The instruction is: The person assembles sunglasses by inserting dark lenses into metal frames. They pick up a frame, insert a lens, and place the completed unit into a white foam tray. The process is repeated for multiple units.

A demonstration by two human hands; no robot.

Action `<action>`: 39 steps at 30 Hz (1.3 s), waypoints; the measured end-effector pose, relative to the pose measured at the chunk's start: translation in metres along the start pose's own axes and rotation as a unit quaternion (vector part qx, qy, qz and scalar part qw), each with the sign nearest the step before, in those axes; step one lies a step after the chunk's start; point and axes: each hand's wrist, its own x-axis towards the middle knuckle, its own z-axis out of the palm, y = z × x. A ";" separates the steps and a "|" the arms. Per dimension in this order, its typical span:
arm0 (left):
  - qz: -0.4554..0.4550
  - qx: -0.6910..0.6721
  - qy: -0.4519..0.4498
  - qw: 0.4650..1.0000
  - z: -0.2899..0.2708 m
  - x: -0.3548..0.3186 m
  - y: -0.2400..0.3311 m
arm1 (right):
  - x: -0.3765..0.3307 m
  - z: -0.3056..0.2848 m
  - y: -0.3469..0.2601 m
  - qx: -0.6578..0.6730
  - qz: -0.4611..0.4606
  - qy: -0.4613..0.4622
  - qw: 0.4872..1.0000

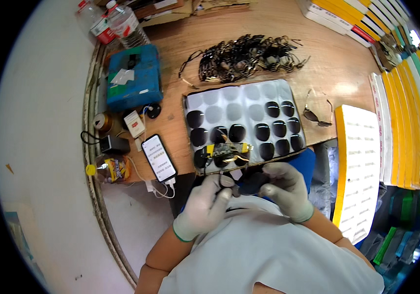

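Both my hands wear white gloves and meet close to my body, at the front edge of a shallow tray. Pinched between them is a dark pair of sunglasses (252, 184). My left hand (204, 206) is closed on its left side, and my right hand (288, 191) grips the right side by a dark lens. The fingers partly cover the sunglasses. Just beyond lies the tray (234, 93) with rows of dark, rounded lenses (263, 131) on a white liner; several places hold only pale round marks. A yellow-and-black item (227, 149), its kind unclear, lies across the tray's front.
A heap of eyeglass frames (251, 59) lies beyond the tray, and a single pair of sunglasses (317, 117) to its right. On the left are a phone (159, 158) with cables, a blue case (134, 77) and bottles (125, 27). Yellow-and-white boxes (359, 171) stack up at right.
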 end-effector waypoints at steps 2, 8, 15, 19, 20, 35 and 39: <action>0.004 -0.031 -0.063 0.998 0.012 0.005 0.000 | -0.002 0.011 0.006 -0.035 -0.023 0.052 0.998; -0.036 -0.039 -0.096 0.994 0.014 0.011 0.009 | -0.001 0.007 -0.005 -0.174 -0.046 0.048 0.982; -0.038 -0.087 -0.128 0.987 0.007 -0.002 0.012 | 0.011 0.000 -0.025 -0.048 0.085 -0.072 0.993; -0.062 -0.098 -0.137 0.984 0.009 -0.003 0.024 | 0.019 -0.017 -0.041 -0.084 0.173 -0.164 0.967; -0.073 -0.095 -0.139 0.983 0.009 -0.002 0.026 | 0.019 -0.018 -0.041 -0.082 0.180 -0.161 0.967; -0.086 0.003 -0.130 0.988 -0.006 -0.007 0.020 | 0.008 0.003 0.010 -0.045 0.142 -0.067 0.987; -0.056 -0.104 -0.092 0.989 0.007 -0.002 0.022 | 0.006 0.000 -0.012 -0.053 0.085 -0.086 0.991</action>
